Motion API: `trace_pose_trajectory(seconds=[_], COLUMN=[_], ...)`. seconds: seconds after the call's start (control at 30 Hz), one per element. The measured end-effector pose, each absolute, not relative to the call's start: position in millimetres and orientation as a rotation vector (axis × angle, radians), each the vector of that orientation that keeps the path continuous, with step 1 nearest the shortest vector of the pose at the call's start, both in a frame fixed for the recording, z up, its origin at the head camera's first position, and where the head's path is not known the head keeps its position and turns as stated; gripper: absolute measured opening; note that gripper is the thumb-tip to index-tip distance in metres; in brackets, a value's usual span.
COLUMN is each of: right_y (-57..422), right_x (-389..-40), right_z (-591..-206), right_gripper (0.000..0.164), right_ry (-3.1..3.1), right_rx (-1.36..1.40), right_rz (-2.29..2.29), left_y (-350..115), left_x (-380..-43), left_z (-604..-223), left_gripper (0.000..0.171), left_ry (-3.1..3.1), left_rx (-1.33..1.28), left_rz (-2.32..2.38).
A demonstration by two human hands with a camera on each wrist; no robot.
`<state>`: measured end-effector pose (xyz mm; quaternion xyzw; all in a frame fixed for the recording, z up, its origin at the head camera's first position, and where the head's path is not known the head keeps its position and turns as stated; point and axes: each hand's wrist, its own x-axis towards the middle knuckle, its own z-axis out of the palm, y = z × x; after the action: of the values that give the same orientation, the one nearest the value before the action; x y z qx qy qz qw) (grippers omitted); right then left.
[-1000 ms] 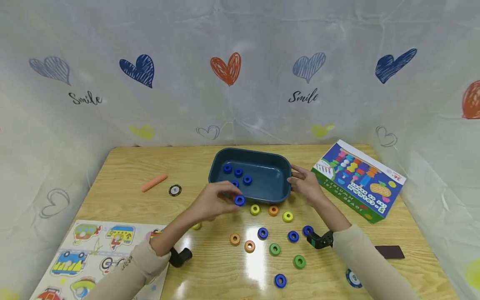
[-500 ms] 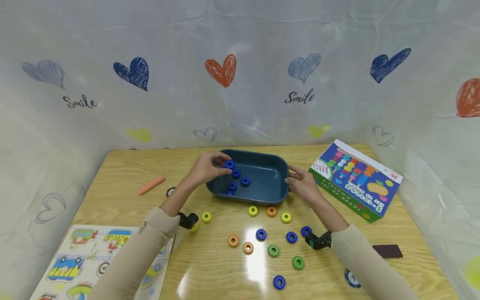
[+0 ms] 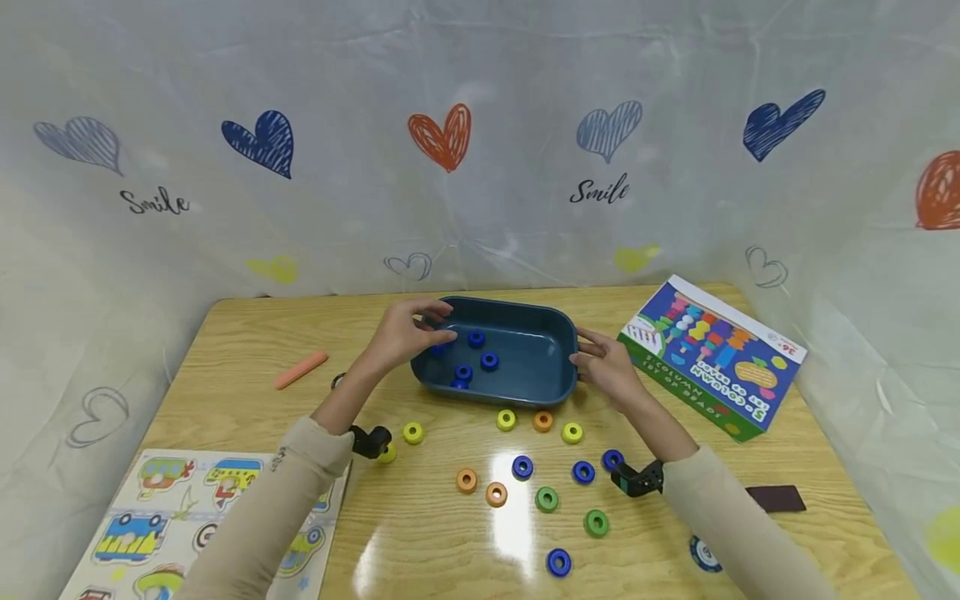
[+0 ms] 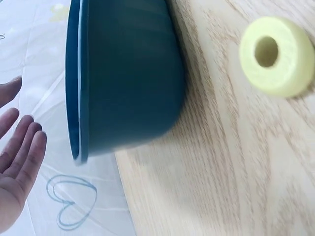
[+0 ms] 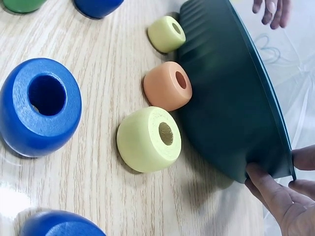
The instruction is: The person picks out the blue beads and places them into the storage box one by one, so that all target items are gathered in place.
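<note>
A dark teal bin stands at the back of the table with several blue beads inside. Over the bin's left end hovers my left hand, fingers apart and holding nothing; the left wrist view confirms its straight, bare fingers. Partly behind the fingertips, another blue bead lies in the bin. My right hand grips the right end of the bin, thumb at the rim and fingers against the outer wall, as the right wrist view shows.
Before the bin lie yellow, orange, green and blue beads. A printed bead-set box stands right, a vehicle puzzle board left. An orange stick and a dark flat piece lie farther out.
My left hand has carried a blue bead from the bin's front side to over its left end and let it go inside. The right hand has kept its grip on the bin.
</note>
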<state>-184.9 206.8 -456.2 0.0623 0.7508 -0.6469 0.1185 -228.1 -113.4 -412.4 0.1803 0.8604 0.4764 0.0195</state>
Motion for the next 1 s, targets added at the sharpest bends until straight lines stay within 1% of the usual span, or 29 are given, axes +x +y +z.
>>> trace_pose_trajectory(seconds=[0.07, 0.17, 0.27, 0.37, 0.5, 0.7, 0.8, 0.9, 1.0], right_y=[207.0, 207.2, 207.4, 207.4, 207.4, 212.7, 221.5, 230.9, 239.7], right_x=[-184.5, -183.4, -182.7, -182.6, -182.9, -179.9, -170.5, -153.2, -130.3], right_z=[-456.9, -457.8, -458.5, -458.9, -458.6, -457.6, -457.0, -457.8, -460.9], right_gripper=[0.055, 0.055, 0.055, 0.056, 0.056, 0.056, 0.057, 0.058, 0.053], right_ry=[2.196, 2.187, 2.184, 2.191, 2.187, 2.173, 2.168, 2.181, 2.242], right_rx=[0.181, 0.177, 0.178, 0.187, 0.207, 0.192, 0.175, 0.121, 0.004], right_rz=[-1.895, -1.907, -1.913, -1.901, -1.898, -1.903, -1.925, -1.902, -1.778], left_y=[-117.1, -124.3, -131.0, -134.1, -133.3, -129.4, -126.7, -126.0, -127.5], left_x=[-227.3, -225.9, -223.4, -219.9, -214.8, -211.1, -209.9, -208.9, -207.8], left_z=[-414.7, -423.3, -436.8, -451.7, -466.8, -479.1, -480.0, -478.4, -476.1], left_gripper=[0.034, 0.038, 0.048, 0.052, 0.048, 0.047, 0.048, 0.049, 0.051], left_ry=[2.677, 2.669, 2.568, 2.397, 2.281, 2.236, 2.197, 2.203, 2.208], left_rx=[0.535, 0.430, 0.257, 0.071, -0.065, -0.149, -0.160, -0.172, -0.198], left_rz=[1.511, 1.581, 1.653, 1.705, 1.755, 1.861, 1.896, 1.900, 1.897])
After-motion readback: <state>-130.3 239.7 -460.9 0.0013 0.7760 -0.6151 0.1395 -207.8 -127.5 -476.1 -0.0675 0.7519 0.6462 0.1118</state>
